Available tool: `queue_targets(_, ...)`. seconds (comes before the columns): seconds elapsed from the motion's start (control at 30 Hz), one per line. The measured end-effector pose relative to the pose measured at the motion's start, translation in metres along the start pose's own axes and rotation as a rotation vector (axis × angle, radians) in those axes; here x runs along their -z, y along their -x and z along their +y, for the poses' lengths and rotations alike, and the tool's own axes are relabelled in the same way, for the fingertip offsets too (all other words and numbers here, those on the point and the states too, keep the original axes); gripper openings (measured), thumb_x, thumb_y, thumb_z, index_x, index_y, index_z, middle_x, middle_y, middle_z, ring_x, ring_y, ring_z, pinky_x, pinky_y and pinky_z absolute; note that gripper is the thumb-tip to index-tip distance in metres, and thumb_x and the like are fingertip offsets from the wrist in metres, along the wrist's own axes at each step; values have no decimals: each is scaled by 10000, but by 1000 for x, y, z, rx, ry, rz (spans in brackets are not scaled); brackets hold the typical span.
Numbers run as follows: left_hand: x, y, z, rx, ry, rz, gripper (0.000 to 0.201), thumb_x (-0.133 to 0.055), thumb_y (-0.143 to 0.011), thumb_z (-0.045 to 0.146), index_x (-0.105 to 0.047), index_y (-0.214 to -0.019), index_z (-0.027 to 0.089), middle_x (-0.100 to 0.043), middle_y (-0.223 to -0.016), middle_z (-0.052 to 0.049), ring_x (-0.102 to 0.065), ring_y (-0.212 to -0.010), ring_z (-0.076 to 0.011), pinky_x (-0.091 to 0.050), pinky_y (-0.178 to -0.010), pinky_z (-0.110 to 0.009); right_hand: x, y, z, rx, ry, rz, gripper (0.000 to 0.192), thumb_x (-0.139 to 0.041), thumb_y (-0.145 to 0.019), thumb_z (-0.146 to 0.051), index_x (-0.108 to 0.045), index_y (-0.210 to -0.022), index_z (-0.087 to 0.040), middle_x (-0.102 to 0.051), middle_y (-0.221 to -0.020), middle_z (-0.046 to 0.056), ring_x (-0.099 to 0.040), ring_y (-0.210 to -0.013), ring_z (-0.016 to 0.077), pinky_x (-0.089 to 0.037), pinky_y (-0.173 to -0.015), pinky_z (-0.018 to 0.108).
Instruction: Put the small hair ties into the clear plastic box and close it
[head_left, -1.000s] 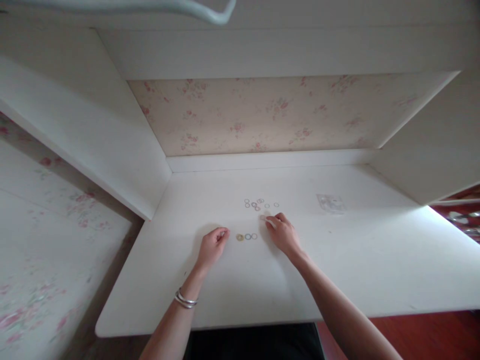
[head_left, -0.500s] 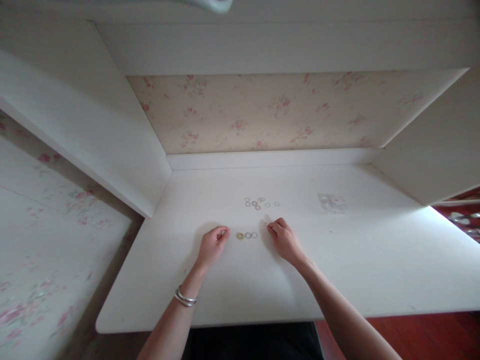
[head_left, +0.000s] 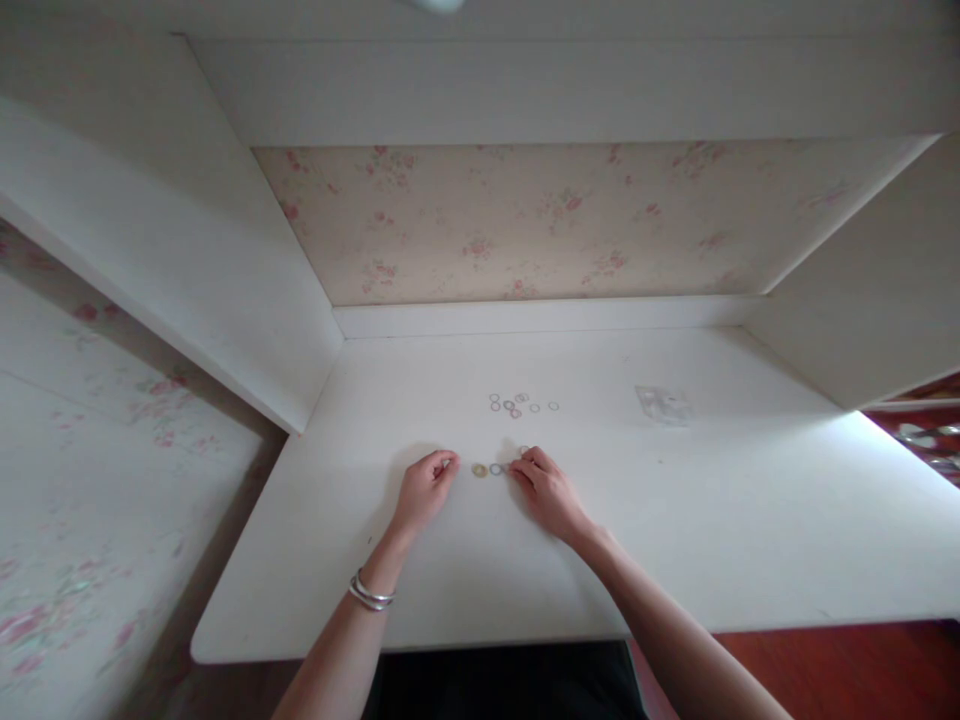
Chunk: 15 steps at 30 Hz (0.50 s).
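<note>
My right hand (head_left: pixel 546 488) rests on the white desk (head_left: pixel 465 570), fingers pinched on what looks like a small pale ring (head_left: pixel 523 451). Its fingertips touch the right end of a short row of rings: a yellow ring (head_left: pixel 480 470) and a grey ring (head_left: pixel 495 469). My left hand (head_left: pixel 424 490) lies loosely curled just left of that row, with nothing visible in it, and two silver bangles (head_left: pixel 369 594) sit on its wrist. A loose cluster of several small coloured rings (head_left: pixel 520 404) lies farther back on the desk.
A small clear plastic bag (head_left: pixel 661 403) lies to the back right. White side panels (head_left: pixel 247 300) and a floral back wall (head_left: pixel 525 220) enclose the desk. The desk's front edge is close to my body. Reddish floor (head_left: pixel 862 670) shows at the lower right.
My right hand has drawn back from near the ring cluster and moved left to the row's right end, covering the third ring. My left hand has stayed still.
</note>
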<state>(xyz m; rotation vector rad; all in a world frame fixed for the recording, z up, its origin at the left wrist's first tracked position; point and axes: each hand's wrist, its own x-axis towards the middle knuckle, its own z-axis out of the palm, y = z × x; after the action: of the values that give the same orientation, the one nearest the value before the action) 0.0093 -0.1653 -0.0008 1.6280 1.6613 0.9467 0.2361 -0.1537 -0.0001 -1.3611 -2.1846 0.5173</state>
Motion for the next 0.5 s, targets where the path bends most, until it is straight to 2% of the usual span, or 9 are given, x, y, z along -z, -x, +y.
queue_targets(0.33, 1, 0, 0, -6, -8, -7, 345, -455, -852, 459, -649, -917, 181, -640, -689, -4, -556, -589, -117, -407, -560, -202, -5, 0, 5, 35, -6, -5, 234, -413, -917, -236, -646, -933, -220, -555, -923, 56, -543, -817, 161, -457, -742, 295)
queue_targets(0.5, 0, 0, 1, 5, -8, -1, 353, -456, -850, 469, -649, -916, 180, -652, -730, -12, -573, -627, -123, -420, -599, -205, -2, 0, 4, 13, -126, 55, 250, -408, -914, -263, -655, -902, -224, -558, -884, 52, -548, -781, 152, -456, -714, 283)
